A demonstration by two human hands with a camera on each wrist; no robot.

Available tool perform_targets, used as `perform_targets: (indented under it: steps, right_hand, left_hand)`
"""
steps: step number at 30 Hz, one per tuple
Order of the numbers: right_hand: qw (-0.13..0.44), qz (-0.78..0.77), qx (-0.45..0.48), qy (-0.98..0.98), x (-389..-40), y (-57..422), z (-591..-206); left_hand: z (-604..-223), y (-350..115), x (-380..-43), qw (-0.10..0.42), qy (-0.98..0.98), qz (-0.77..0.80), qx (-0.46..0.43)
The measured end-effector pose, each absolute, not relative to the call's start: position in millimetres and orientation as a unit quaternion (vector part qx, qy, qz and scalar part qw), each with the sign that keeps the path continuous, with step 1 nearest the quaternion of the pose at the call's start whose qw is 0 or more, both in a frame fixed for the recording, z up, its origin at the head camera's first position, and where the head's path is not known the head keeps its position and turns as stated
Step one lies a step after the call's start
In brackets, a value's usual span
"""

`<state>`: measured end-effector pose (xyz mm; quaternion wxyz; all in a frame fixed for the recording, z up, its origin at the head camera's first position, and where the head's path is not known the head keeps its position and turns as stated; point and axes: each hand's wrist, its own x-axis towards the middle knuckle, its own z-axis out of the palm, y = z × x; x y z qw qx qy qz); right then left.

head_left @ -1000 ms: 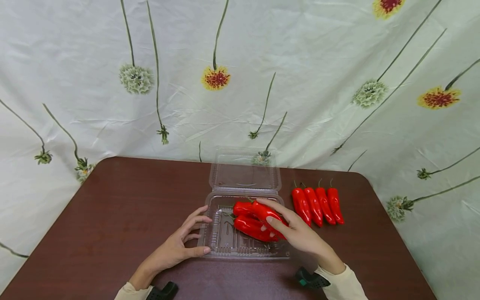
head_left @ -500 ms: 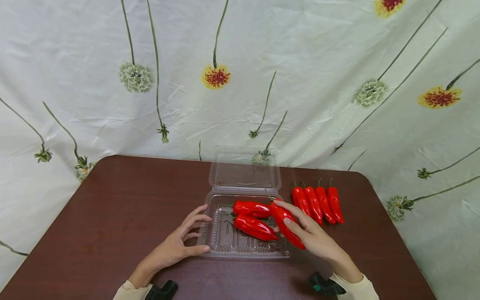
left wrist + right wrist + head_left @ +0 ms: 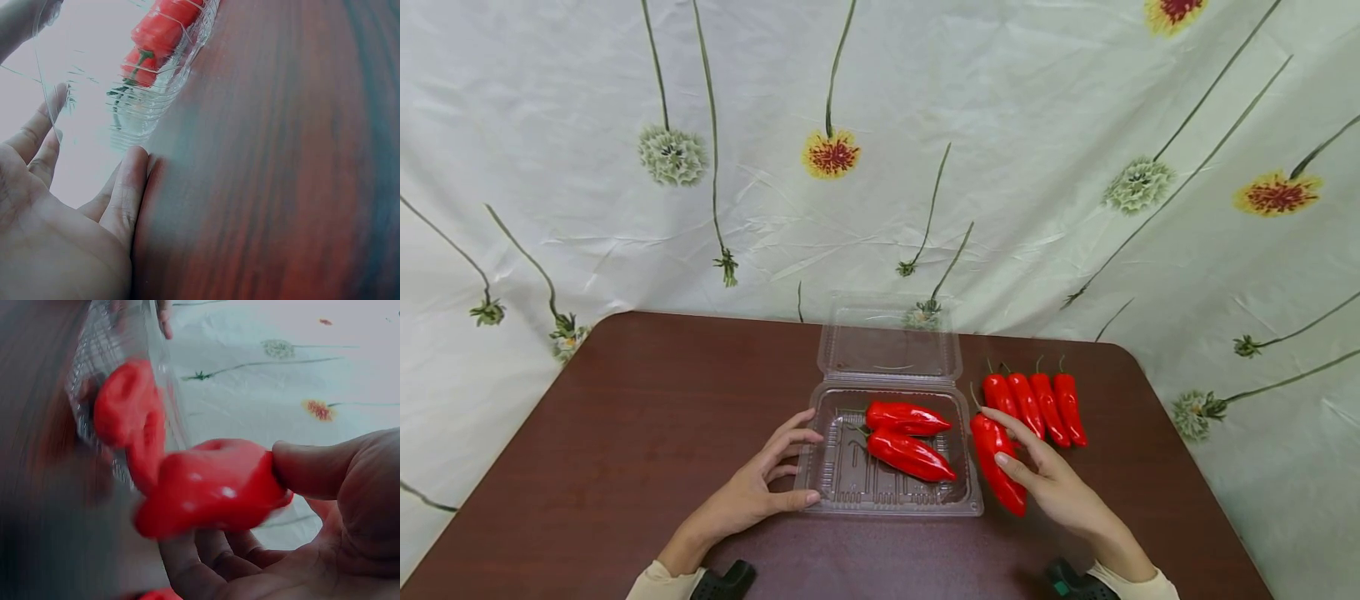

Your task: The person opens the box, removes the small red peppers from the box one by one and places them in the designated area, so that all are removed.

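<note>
My right hand (image 3: 1063, 487) holds a red chili pepper (image 3: 998, 467) between thumb and fingers, just off the right rim of a clear plastic clamshell box (image 3: 891, 510). In the right wrist view this pepper (image 3: 215, 490) is blurred, with the thumb on one side and several fingers beneath. Inside the box, toward the right, lie two more red peppers, one behind (image 3: 908, 418) and one in front (image 3: 910, 457), stems pointing left. My left hand (image 3: 748, 492) has its fingers spread against the box's left edge; the left wrist view shows its palm (image 3: 62, 244) and fingertips at the clear wall.
The hinged lid (image 3: 887, 354) stands open behind the box. Right of it, several red peppers (image 3: 1041, 408) lie in a row on the brown table (image 3: 685, 400), stems pointing away. A floral cloth (image 3: 760, 208) hangs behind the table's far edge.
My right hand has lifted one pepper out of the box and carried it right, past the rim and in front of the row. The left hand stays put at the box's edge.
</note>
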<state>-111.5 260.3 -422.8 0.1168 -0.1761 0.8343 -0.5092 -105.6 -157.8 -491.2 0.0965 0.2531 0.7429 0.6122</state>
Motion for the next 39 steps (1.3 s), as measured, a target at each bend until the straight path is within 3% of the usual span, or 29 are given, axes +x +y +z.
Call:
perform_targets:
  steps: [14,25,39]
  right_hand:
    - [0.170,-0.488,-0.173,0.838,-105.2,289.9,-433.3]
    - [0.155,-0.439,-0.179,0.867,-100.2,294.1,-444.6]
    - [0.178,-0.469,-0.219,0.837,-101.6,301.1,-452.4]
  left_hand:
    - [-492.3,-157.6,-104.7,0.097,0.742,0.613,0.252]
    - [-491.7,-157.3,-105.4,0.095,0.745,0.610,0.251]
    - [-492.4,-156.8,-106.2,0.093,0.745,0.610,0.253]
